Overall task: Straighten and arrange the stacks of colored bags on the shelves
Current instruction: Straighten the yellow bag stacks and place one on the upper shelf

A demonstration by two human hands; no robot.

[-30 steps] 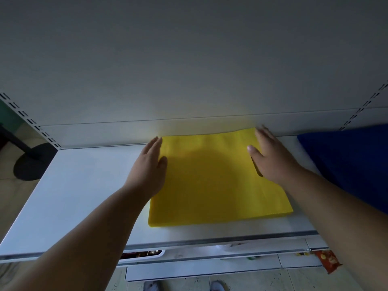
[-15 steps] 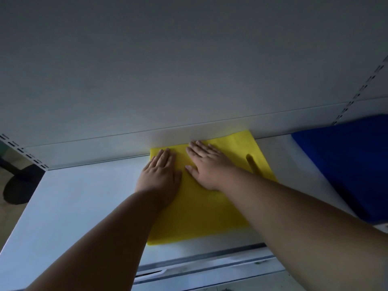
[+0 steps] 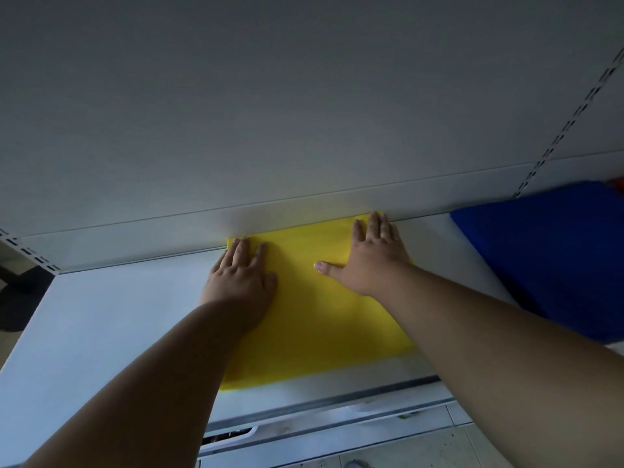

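Head view, looking down onto a white metal shelf (image 3: pixel 101 332). Yellow stack of bags (image 3: pixel 314 319) lying flat near the middle of the shelf, far edge touching or just short of the grey back panel (image 3: pixel 304 113), near edge short of the shelf's front lip. Left hand (image 3: pixel 241 278) flat on the stack's far left corner, fingers straight and together, pointing at the back panel, palm down, gripping nothing. Right hand (image 3: pixel 371 258) flat on the stack's far right corner, fingers straight and reaching the back panel, thumb spread out toward the stack's centre, pressing rather than holding. Both bare forearms stretching from the bottom corners across the stack's side edges. Blue stack of bags (image 3: pixel 547 258) to the right of the yellow stack, apart from it, a strip of bare shelf between. Slotted upright (image 3: pixel 570 123) above the blue stack on the back panel.
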